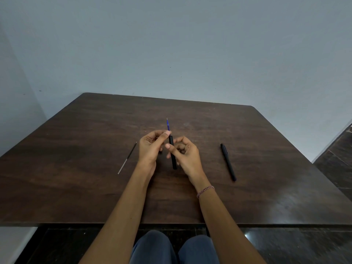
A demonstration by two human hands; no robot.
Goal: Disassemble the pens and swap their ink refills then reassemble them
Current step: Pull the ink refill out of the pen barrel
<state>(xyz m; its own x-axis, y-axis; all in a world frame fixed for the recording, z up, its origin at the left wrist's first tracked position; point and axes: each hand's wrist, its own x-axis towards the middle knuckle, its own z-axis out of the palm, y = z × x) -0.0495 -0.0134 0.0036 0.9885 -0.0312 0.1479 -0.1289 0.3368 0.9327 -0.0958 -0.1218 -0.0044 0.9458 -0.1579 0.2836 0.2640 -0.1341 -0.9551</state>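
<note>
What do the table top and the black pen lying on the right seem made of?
Table top: wood or wood-look laminate, dark brown, semi-gloss; grain streaks and soft reflections show. Black pen: likely plastic, matte; dull even surface without glints, though coated metal is possible.

Hands: two, left hand (150, 147) and right hand (185, 155), centre frame.
Pen bodies: two, black barrel (173, 153) centre, whole black pen (228, 161) right.
Refills: two, blue refill (168, 125) centre, loose refill (127, 158) left.
Table (247, 197): one.
Bracelet (205, 191): one.
</note>
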